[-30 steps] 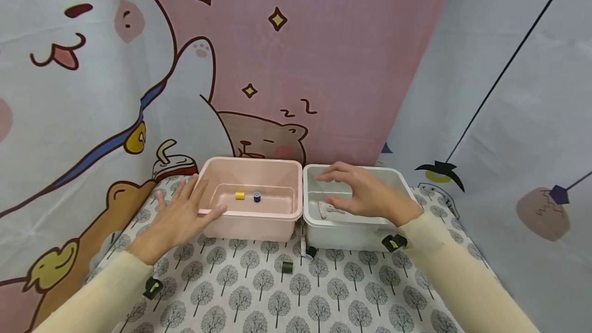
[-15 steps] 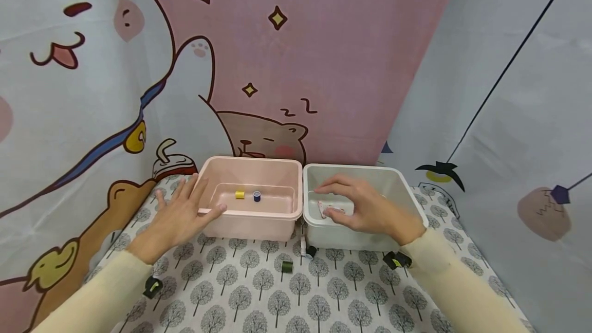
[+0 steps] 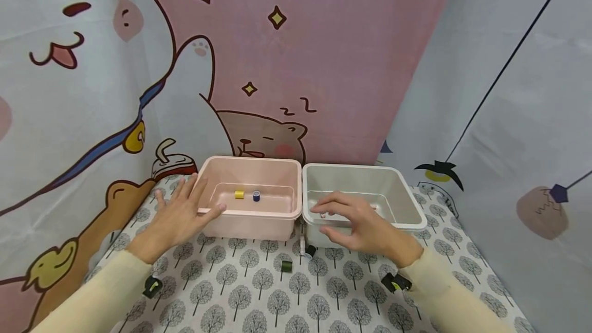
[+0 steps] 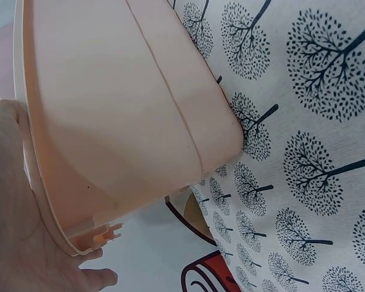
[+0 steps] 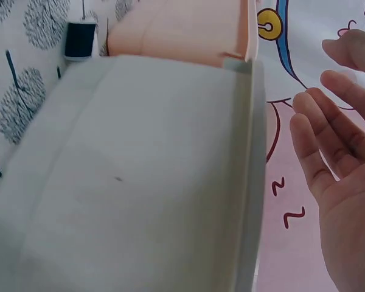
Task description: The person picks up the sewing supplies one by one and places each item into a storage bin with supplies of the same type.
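Observation:
My left hand point(image 3: 178, 217) rests with spread fingers at the front left corner of the pink bin point(image 3: 252, 226); the left wrist view has the palm along its rim. A yellow thread spool point(image 3: 239, 195) and a blue spool point(image 3: 256, 196) are inside that bin. My right hand point(image 3: 363, 222) hovers over the front rim of the pale grey bin point(image 3: 407, 204), holding nothing, its fingers slightly bent and thumb apart. Behind its fingers, small pale pieces in the grey bin are mostly hidden. In the right wrist view, the hand point(image 5: 347, 152) is just beyond the grey bin's rim.
On the tree-print cloth point(image 3: 277, 302) lie a green spool point(image 3: 287, 266) and, by the gap between the bins, a black spool point(image 3: 310, 252) next to a thin white piece point(image 3: 302, 245). A cartoon-printed curtain point(image 3: 333, 66) hangs behind the bins.
My right hand has come down and toward me, from above the grey bin's inside to its front rim, covering most of the pale pieces. My left hand stays put.

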